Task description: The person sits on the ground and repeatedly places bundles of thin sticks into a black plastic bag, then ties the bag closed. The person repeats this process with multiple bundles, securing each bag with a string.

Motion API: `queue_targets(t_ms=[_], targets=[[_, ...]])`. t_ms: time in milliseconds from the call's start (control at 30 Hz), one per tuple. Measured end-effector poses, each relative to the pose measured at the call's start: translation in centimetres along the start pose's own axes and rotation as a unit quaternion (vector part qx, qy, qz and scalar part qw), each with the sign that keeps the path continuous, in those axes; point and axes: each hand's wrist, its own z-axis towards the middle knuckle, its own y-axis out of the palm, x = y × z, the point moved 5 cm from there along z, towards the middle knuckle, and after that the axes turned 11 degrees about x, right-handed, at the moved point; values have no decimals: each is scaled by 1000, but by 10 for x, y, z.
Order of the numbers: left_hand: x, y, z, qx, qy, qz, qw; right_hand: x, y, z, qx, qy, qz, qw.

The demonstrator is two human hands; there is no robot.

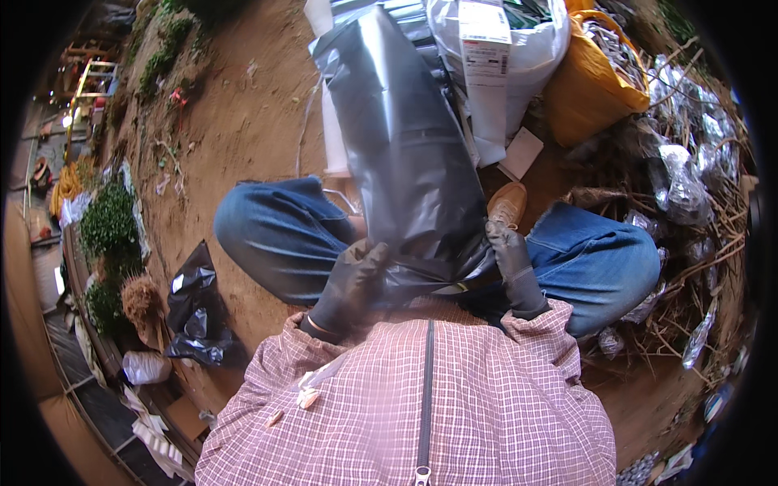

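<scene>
A long black plastic bag (pixel 405 154) stretches away from my lap, shiny and partly creased. My left hand (pixel 356 267), in a dark glove, is closed on the bag's near left edge. On the near right edge, my right hand (pixel 510 251), also gloved, pinches the plastic. The near end sags between both hands, close to my checked jacket (pixel 373 389). Beyond, the far end lies over silvery-grey plastic sheets (pixel 413 24). What the bag contains, if anything, is hidden.
White sacks (pixel 527 65) and an orange sack (pixel 596 81) stand at the far right. Twigs and crumpled clear plastic (pixel 681 186) are heaped along the right. Another black bag (pixel 198 316) lies on bare soil at left, near a green shrub (pixel 109 219). My bent knees flank the bag.
</scene>
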Motion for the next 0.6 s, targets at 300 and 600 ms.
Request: queue_targets(t_ms=[300, 600], targets=[[-2, -38, 4, -49, -22, -41, 998, 1, 2, 3, -14, -23, 142, 989], [12, -19, 0, 69, 80, 179, 978, -27, 5, -30, -135, 16, 153, 979]])
